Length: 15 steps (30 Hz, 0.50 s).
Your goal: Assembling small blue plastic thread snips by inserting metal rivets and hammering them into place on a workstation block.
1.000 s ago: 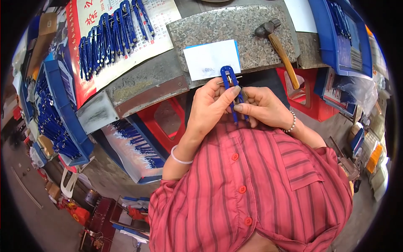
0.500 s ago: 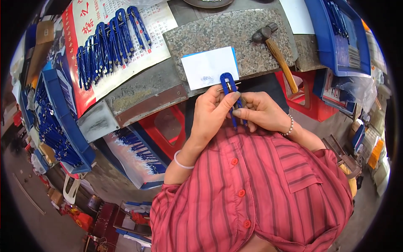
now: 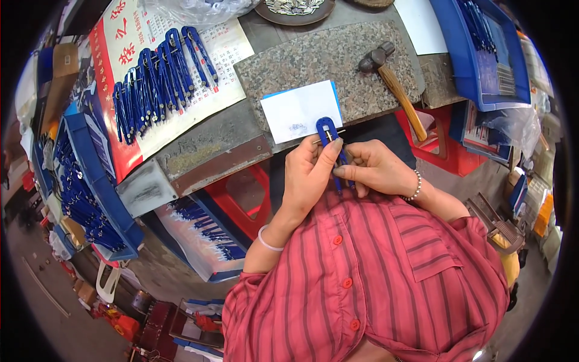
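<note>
Between my hands, just off the bench's near edge, is a blue compass-like tool with a rounded top, two long legs and a thin metal crosspiece. My left hand is closed on its left side, thumb laid across the front below the crosspiece. On the other side, my right hand has thumb and fingers pinched at the legs, lower down. Fingers cover much of the legs; the tips show beneath, near my striped shirt. Behind the tool's top lies a white paper pad with a blue edge and a small dark smudge.
A wooden-handled hammer rests on the speckled stone slab. Similar blue tools lie in a row on a printed sheet. Blue bins flank the bench. A dish of small metal pins stands behind.
The view has tipped slightly, so the bench and hands sit lower in the picture and more of the dish shows. Both hands keep their hold on the blue tool, with little other movement.
</note>
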Each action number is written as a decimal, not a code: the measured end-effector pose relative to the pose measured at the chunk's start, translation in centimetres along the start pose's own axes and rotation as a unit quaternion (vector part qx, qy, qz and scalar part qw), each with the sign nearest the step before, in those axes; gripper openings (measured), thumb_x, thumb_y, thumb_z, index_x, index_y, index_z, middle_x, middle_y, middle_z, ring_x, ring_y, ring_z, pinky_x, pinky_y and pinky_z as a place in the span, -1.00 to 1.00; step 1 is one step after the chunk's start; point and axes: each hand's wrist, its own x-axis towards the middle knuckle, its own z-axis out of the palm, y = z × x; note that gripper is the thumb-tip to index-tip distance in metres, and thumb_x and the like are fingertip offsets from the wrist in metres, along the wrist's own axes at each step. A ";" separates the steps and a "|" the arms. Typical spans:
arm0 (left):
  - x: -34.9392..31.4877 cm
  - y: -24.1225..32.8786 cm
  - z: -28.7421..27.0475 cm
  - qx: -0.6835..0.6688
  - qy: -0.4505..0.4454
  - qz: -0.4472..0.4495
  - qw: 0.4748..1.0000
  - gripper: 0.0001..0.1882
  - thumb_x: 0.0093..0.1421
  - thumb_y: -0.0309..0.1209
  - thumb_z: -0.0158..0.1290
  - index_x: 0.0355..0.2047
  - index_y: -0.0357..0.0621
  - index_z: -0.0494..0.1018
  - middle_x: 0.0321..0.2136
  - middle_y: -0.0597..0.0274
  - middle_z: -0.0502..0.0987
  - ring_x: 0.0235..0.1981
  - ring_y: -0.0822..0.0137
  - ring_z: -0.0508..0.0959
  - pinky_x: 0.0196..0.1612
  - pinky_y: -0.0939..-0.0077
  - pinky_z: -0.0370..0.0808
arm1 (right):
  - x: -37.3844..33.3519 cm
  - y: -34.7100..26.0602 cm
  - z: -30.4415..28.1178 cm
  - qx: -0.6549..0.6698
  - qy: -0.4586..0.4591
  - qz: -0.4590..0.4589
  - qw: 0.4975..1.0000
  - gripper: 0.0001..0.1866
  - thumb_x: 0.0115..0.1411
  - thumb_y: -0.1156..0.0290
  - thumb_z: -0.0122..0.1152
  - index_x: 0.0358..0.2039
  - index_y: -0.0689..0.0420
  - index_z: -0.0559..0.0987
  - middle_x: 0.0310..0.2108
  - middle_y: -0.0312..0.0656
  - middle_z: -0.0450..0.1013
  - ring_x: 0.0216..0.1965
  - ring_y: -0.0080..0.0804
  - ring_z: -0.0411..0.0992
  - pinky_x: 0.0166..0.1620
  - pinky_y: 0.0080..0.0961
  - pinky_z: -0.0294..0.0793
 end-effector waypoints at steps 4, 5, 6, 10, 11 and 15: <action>0.0 -0.7 -0.1 0.021 -0.010 0.009 1.000 -0.74 0.33 -0.30 0.06 -0.19 -0.30 0.50 -0.50 0.41 0.52 -0.54 0.66 0.40 -0.49 0.75 0.34 | -0.1 -0.8 0.0 -0.028 0.010 -0.013 0.999 -0.72 0.24 0.36 0.23 -0.53 0.24 0.44 -0.66 -0.29 0.43 -0.71 -0.62 0.42 -0.66 -0.67 0.33; 0.0 -0.7 -0.1 0.021 -0.004 0.013 1.000 -0.74 0.33 -0.30 0.05 -0.21 -0.30 0.50 -0.50 0.41 0.52 -0.54 0.66 0.40 -0.48 0.75 0.34 | -0.1 -0.9 0.0 -0.038 0.008 -0.020 0.999 -0.73 0.24 0.36 0.23 -0.53 0.25 0.45 -0.66 -0.29 0.44 -0.71 -0.62 0.42 -0.66 -0.66 0.34; 0.0 -0.7 0.1 0.022 -0.006 0.014 1.000 -0.74 0.33 -0.30 0.05 -0.21 -0.30 0.50 -0.50 0.41 0.52 -0.54 0.66 0.40 -0.48 0.75 0.34 | -0.1 -1.0 -0.1 -0.038 0.010 -0.021 0.999 -0.73 0.24 0.36 0.23 -0.53 0.25 0.45 -0.66 -0.29 0.44 -0.71 -0.62 0.42 -0.66 -0.66 0.34; 0.0 -0.4 0.3 0.018 0.016 0.015 1.000 -0.73 0.30 -0.30 0.09 -0.34 -0.33 0.47 -0.61 0.39 0.47 -0.54 0.65 0.34 -0.49 0.66 0.32 | -0.1 -1.1 -0.3 -0.067 -0.003 -0.020 0.998 -0.72 0.24 0.35 0.22 -0.52 0.26 0.46 -0.67 -0.28 0.44 -0.72 -0.61 0.42 -0.66 -0.64 0.34; 0.0 -0.4 0.3 0.025 0.015 0.013 0.999 -0.73 0.30 -0.30 0.09 -0.35 -0.33 0.47 -0.61 0.38 0.47 -0.54 0.64 0.34 -0.49 0.66 0.32 | -0.1 -1.1 -0.3 -0.068 -0.009 -0.019 0.997 -0.72 0.25 0.35 0.21 -0.52 0.26 0.46 -0.67 -0.27 0.44 -0.72 -0.60 0.43 -0.66 -0.64 0.34; 0.1 -0.4 0.4 0.036 0.018 0.021 0.999 -0.72 0.30 -0.29 0.08 -0.35 -0.33 0.46 -0.61 0.38 0.46 -0.54 0.64 0.34 -0.50 0.65 0.32 | -0.1 -1.2 -0.5 -0.076 -0.014 -0.004 0.997 -0.71 0.26 0.32 0.22 -0.51 0.22 0.44 -0.65 -0.33 0.42 -0.69 -0.64 0.43 -0.63 -0.69 0.35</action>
